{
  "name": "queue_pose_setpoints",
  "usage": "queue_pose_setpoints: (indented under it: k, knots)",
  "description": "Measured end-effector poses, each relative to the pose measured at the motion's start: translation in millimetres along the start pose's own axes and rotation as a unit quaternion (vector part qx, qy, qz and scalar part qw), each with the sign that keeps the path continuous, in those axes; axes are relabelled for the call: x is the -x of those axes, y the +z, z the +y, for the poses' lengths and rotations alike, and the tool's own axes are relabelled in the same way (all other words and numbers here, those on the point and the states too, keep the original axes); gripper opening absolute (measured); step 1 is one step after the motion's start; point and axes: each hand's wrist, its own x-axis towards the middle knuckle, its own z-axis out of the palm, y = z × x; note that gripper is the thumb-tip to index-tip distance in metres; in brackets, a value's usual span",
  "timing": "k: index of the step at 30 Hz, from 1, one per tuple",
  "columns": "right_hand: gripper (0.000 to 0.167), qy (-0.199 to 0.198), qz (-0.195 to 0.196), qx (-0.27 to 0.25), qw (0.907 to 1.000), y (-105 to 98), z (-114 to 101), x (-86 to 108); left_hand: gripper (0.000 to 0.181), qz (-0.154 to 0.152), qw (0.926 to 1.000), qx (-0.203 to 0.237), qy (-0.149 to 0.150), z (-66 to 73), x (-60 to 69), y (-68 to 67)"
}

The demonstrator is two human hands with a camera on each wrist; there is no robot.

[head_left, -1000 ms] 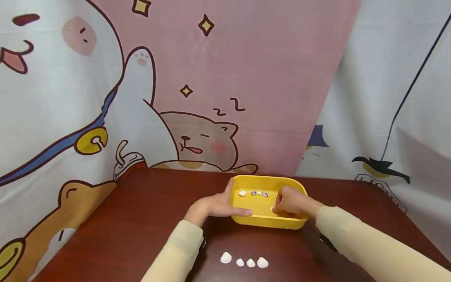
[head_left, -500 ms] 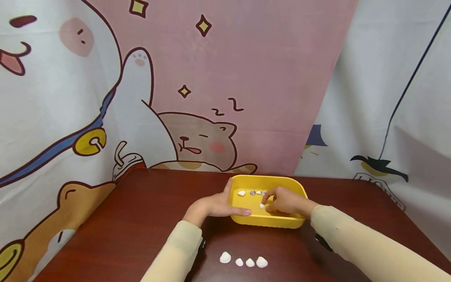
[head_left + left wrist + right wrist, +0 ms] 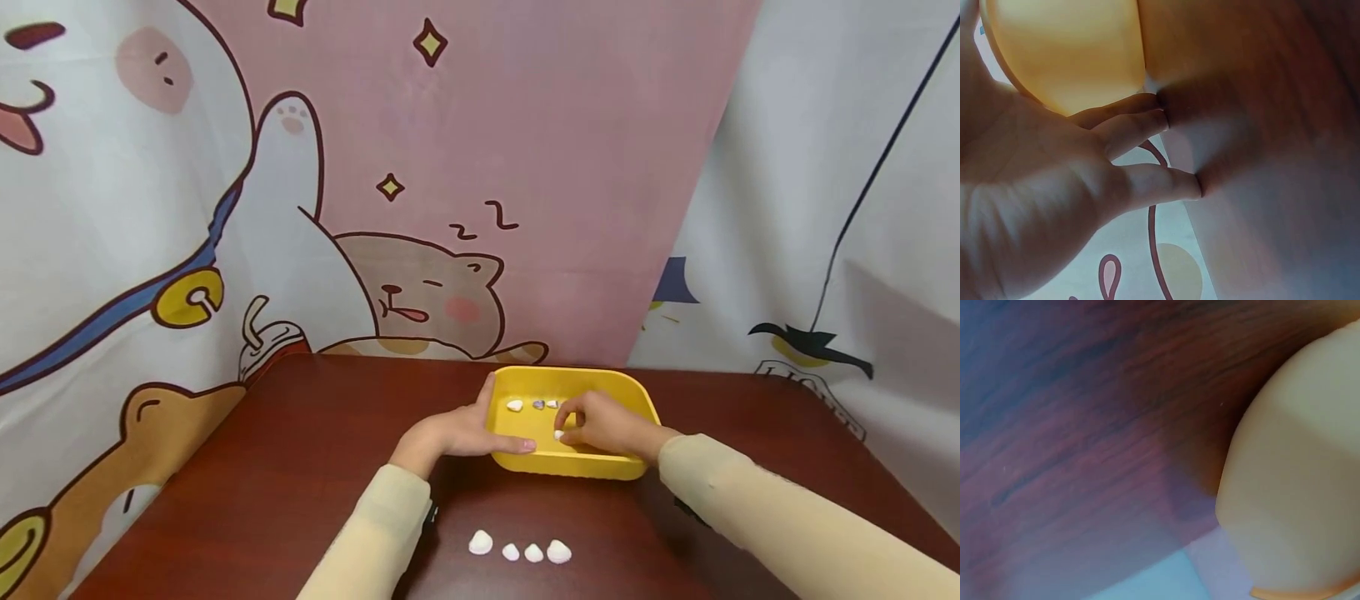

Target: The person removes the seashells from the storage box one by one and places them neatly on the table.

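Printed cloth backdrop (image 3: pixel 600 167) fills the upper frame; dark red-brown table (image 3: pixel 337 408) spreads across the bottom. Yellow tray (image 3: pixel 570 467) on it, lower centre-right. Left hand (image 3: pixel 461 431) at the tray's left end, fingers straight and unclenched, thumb laid over the front rim. Right hand (image 3: pixel 606 423) reaches in from the right, fingers curled, thumb and index in a pinch (right wrist view shows no fingers; judged from the head view). Near the bottom edge, four white shells (image 3: pixel 558 552) in a row on the table. In the tray's upper part, a white shell (image 3: pixel 515 406), then a purple-marked shell (image 3: pixel 538 405), then more beside the fingers. Change over the last second: right hand and pinched small shell (image 3: pixel 558 435) now further left, near the tray's middle; likely being positioned, not yet released. It sits at the fingertips, left of the knuckles, just below that upper line
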Motion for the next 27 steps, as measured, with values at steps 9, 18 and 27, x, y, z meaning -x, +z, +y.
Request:
queue_pose_setpoints:
  k: [9, 18, 27]
  knots:
    - [0.012, -0.155, -0.016, 0.132, 0.9789, -4.3, 4.1, -4.3, 0.125, 0.0, 1.0, -0.003, 0.001, 2.3, 0.2, -1.8]
    - [0.014, -0.182, -0.059, 0.131, 0.9728, -7.7, 7.3, -2.3, 0.122, -0.002, 0.9999, 0.008, 0.008, 2.0, -0.6, 0.0]
    - [0.02, -0.034, -0.064, -0.041, 0.9965, -0.1, 12.6, -6.0, 0.123, 0.0, 1.0, -0.001, 0.003, 1.5, -0.4, -0.2]
